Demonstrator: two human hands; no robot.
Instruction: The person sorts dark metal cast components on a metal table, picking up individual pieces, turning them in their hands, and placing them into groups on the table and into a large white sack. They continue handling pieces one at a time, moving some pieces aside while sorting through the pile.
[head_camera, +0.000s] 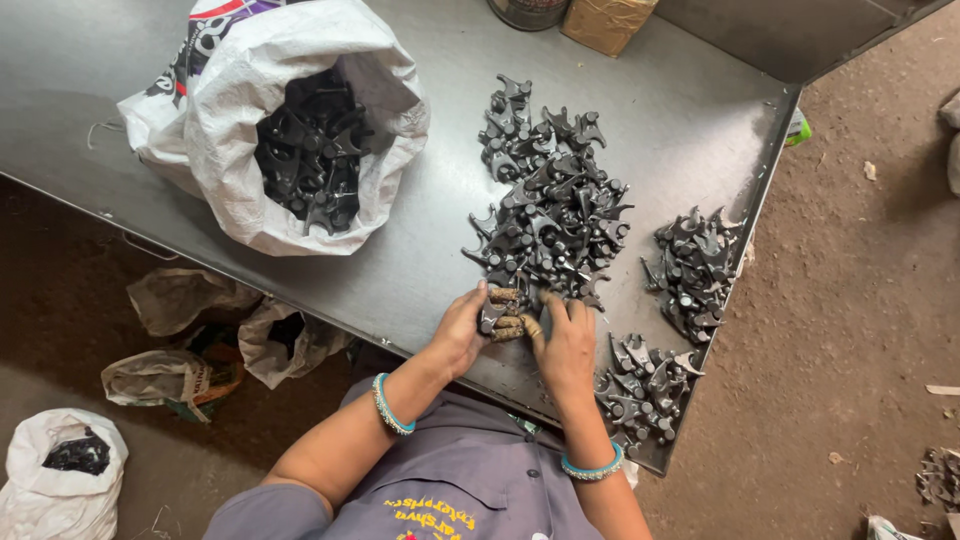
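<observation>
My left hand (462, 332) and my right hand (566, 340) meet at the near edge of a grey metal table (420, 250). Between their soiled fingertips they hold a small dark metal forked part (497, 312). Just beyond the fingers lies a big heap of the same dark parts (552, 200). Two smaller heaps sit to the right: one near the table's right edge (692, 268), another by my right wrist (640, 385). Both wrists wear turquoise bangles.
An open white woven sack (290, 130) full of dark parts stands on the table's left. A tin and a brown box (606, 20) stand at the far edge. On the dirt floor lie crumpled bags (190, 340) and another white sack (62, 470).
</observation>
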